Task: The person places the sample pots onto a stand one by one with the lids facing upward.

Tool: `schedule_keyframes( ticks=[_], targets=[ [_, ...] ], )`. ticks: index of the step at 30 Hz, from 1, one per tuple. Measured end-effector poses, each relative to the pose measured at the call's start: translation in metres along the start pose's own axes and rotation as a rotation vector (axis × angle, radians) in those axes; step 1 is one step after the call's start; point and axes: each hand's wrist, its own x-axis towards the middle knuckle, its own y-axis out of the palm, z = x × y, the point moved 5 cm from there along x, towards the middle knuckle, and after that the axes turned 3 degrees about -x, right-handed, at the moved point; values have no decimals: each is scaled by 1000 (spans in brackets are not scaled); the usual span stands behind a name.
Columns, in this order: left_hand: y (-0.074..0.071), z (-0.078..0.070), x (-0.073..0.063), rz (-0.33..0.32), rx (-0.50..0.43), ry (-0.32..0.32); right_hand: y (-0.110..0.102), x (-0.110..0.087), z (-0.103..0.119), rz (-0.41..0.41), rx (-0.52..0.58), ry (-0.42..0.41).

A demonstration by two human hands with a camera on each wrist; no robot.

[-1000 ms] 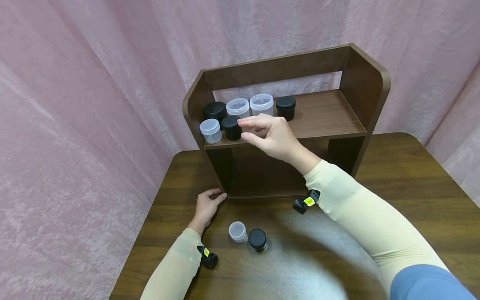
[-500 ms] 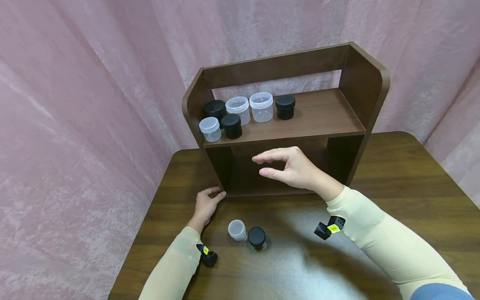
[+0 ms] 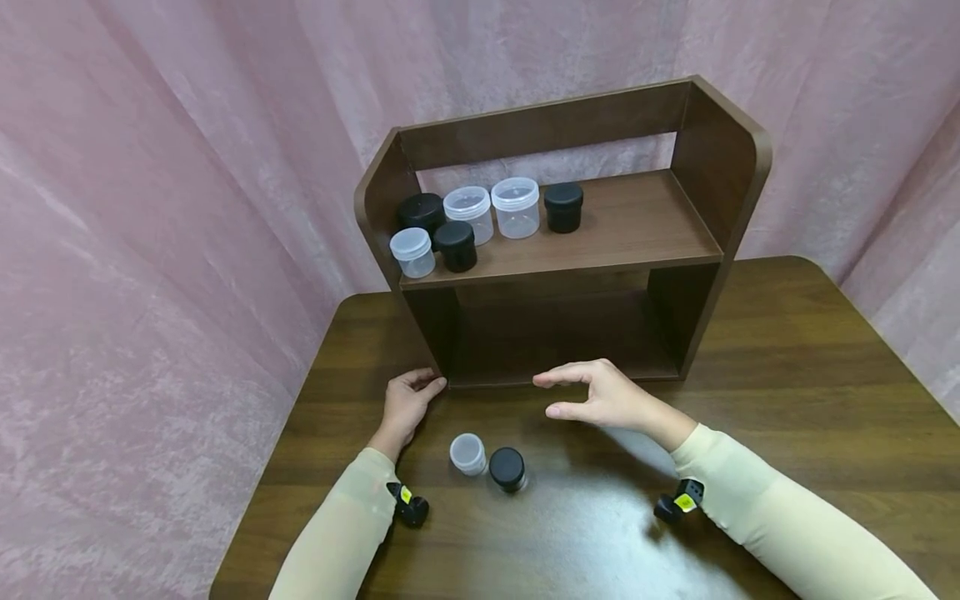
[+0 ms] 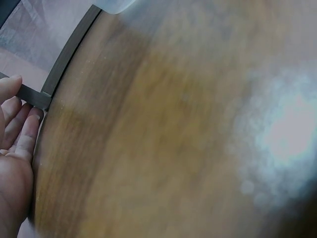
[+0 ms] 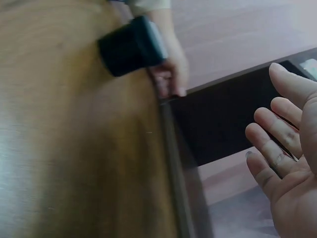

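A two-tier brown wooden shelf stands on the table. My left hand holds its lower left corner, thumb on one side of the panel edge and fingers on the other. Held over the table before the lower compartment, my right hand has nothing in it, thumb and fingers spread apart. Below and left of it stand two small jars: one translucent white, and one black-lidded. The right wrist view shows a dark jar near the left hand.
On the shelf's upper board, at the left and middle, are a small clear jar, a small black jar, a larger black jar, two bigger clear jars and another black jar. A pink curtain hangs behind.
My right hand has come away from the jars on the upper board, moving down and to the right toward the table. The left hand has stayed at the shelf corner.
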Motion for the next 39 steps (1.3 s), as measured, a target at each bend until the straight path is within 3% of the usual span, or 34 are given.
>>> schedule_keyframes(
  ticks=[10, 17, 25, 39],
  targets=[
    [1, 0, 0, -3, -9, 2, 48, -12, -9, 162, -79, -18],
    [2, -2, 0, -13, -26, 21, 74, -14, -7, 262, -60, -49],
    [0, -3, 0, -6, -14, 26, 87, -14, -5, 251, -6, -114],
    [1, -2, 1, -7, -25, 11, 91, -13, -4, 203, 23, -84]
  ],
)
